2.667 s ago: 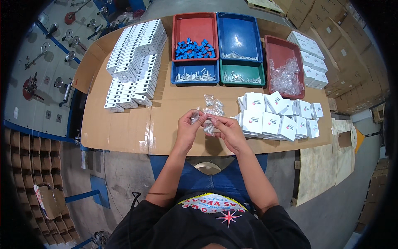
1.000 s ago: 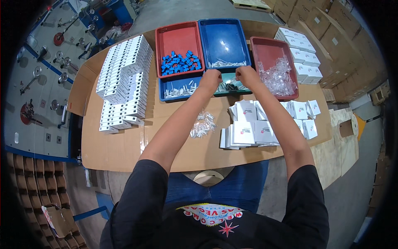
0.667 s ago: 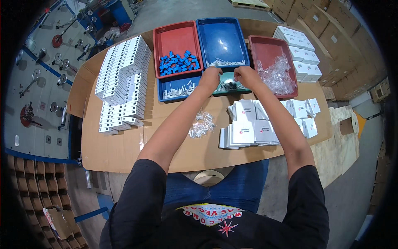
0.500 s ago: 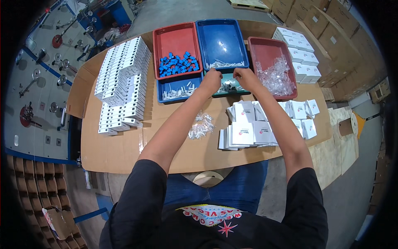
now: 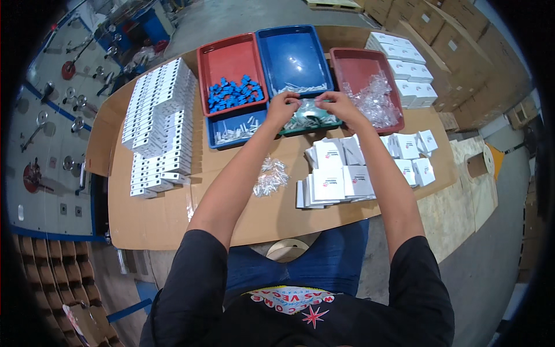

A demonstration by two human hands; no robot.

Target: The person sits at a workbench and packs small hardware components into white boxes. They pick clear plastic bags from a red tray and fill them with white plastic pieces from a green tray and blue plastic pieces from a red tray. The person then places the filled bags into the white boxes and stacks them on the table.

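Between my two hands, over the green tray, a small clear plastic bag is stretched. My left hand pinches its left side, and my right hand pinches the right side. Small pale parts lie in the green tray beneath; the bag and fingers partly hide them. To the left, a small blue tray holds white and metallic pieces. Beyond my hands, a large blue tray has white plugs along its near end. A right-hand red tray holds a heap of crumpled clear bags.
Blue plastic pieces fill the near half of the left red tray. Stacked white boxes stand at the left, more boxes at the far right. Filled little bags and white folded cards lie nearer me on the cardboard.
Both hands have come slightly nearer each other's level and a clear bag now shows between them. The whole view has shifted a little, moving the table leftward.
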